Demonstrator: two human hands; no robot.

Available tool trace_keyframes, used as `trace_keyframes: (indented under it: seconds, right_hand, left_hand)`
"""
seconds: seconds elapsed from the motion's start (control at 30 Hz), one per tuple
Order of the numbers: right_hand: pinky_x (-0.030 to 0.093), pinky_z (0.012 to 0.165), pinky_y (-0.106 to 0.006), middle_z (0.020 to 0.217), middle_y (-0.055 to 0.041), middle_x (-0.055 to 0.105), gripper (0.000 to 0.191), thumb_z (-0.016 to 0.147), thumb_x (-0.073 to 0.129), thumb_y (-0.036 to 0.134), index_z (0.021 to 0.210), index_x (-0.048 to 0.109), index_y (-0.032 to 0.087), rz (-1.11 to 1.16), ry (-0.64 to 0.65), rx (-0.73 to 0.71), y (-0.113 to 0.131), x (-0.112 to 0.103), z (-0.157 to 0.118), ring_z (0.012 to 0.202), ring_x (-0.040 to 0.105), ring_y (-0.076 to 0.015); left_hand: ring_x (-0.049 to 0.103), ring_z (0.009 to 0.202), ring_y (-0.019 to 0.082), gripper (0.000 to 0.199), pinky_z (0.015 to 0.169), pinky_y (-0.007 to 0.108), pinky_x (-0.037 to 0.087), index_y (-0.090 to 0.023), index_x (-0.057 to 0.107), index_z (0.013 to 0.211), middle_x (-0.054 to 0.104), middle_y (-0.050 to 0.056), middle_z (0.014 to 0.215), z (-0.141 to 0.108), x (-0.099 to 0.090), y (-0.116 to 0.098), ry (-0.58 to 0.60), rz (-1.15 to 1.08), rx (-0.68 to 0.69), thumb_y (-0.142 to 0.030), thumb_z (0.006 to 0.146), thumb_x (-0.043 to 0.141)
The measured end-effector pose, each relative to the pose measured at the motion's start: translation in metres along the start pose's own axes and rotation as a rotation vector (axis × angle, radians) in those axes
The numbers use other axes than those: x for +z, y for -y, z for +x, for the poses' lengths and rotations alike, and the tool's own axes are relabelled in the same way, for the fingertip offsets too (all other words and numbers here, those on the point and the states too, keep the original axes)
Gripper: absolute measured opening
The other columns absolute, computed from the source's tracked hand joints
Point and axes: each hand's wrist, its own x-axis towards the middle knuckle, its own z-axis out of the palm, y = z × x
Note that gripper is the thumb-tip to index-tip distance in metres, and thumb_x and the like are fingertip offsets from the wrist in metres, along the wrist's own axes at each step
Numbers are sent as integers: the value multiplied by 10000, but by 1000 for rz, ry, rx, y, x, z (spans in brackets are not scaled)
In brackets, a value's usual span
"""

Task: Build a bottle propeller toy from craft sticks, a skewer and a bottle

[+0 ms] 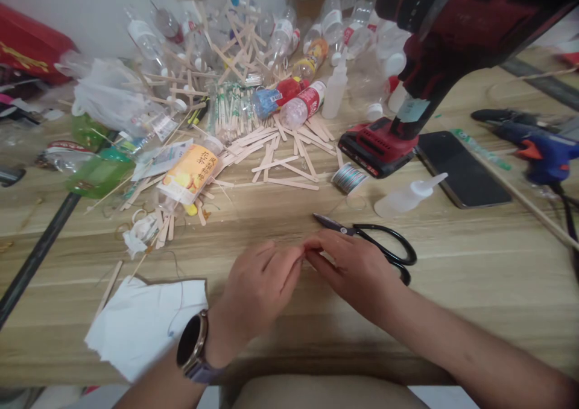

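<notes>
My left hand (266,276) and my right hand (353,270) meet fingertip to fingertip just above the wooden table. Both are closed in a pinch; what lies between the fingers, if anything, is too small to make out. Black-handled scissors (384,240) lie behind and beside my right hand, partly covered by it. Past the scissors sit a spool of multicoloured thread (349,178) and a small white squeeze bottle (407,196) on its side. A white paper sheet (149,318) with a dark thread across it lies left of my left hand, partly under the watch arm.
A red and black cordless drill (420,77) stands at the right, near a dark phone (465,168) and a blue glue gun (543,146). Loose craft sticks (289,155) and a bottle with an orange label (190,174) lie mid-table. Several plastic bottles crowd the back.
</notes>
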Motion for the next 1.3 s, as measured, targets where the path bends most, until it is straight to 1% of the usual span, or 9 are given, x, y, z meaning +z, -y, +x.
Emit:
trace_keyframes:
  seconds: [0.17,0.3,0.47,0.63,0.73,0.83,0.93,1.03,1.3]
  right_hand:
    - [495,640,-242,798,-21,740,184,880,497,96,842,636,209,77,31,32,0,0,0,744,693,-164]
    - [484,620,-243,763,-22,707,151,841,516,89,825,613,202,113,40,58,1,-2,0,713,673,-163]
    - [473,595,-248,721,-16,654,120,813,515,95,782,556,204,152,38,79,1,-6,2,663,632,-157]
    - [483,663,-263,798,-34,659,136,837,504,78,795,544,201,234,102,57,-1,-10,6,754,629,-165]
    - [486,672,-268,807,-41,653,137,849,499,77,804,540,200,226,122,34,-2,-9,7,767,626,-168]
    - [493,670,-277,798,-46,645,145,850,484,73,802,526,203,185,112,7,-2,-7,7,765,623,-175]
    - [497,664,-280,782,-41,638,164,841,473,59,791,511,210,166,96,4,-3,-7,6,760,623,-178]
    - [498,669,-281,795,-46,639,164,839,472,57,797,508,211,174,105,-6,-4,-8,6,765,622,-178]
    - [489,694,-294,824,-59,634,144,864,462,74,833,530,197,208,182,-34,-7,-8,5,781,602,-183]
  left_hand:
    - [576,553,134,236,543,254,400,-182,586,777,635,-2,597,3,0,-1,24,41,-21,-146,928,408]
    - [568,543,131,190,524,246,394,-177,556,794,629,0,605,3,1,0,19,6,-46,-134,894,400]
    - [504,483,116,145,490,230,367,-197,516,759,579,-32,561,3,0,2,42,-71,-113,-126,825,408]
    - [414,430,94,105,452,207,319,-207,485,732,467,-79,505,6,-6,3,140,-218,-320,-117,750,434]
    - [354,407,80,88,434,198,283,-207,471,723,386,-101,482,7,-8,3,199,-321,-409,-129,757,446]
    - [342,409,75,79,421,190,264,-206,471,714,356,-106,475,7,-9,4,240,-424,-498,-154,771,459]
    - [351,413,73,80,415,185,263,-205,486,704,360,-105,471,8,-9,5,280,-506,-567,-165,771,469]
    - [374,418,74,69,412,180,278,-202,519,732,390,-104,473,9,-10,7,309,-565,-585,-179,785,481]
    - [489,486,73,138,469,170,362,-192,622,875,570,-75,574,7,-12,14,331,-538,-480,-141,822,505]
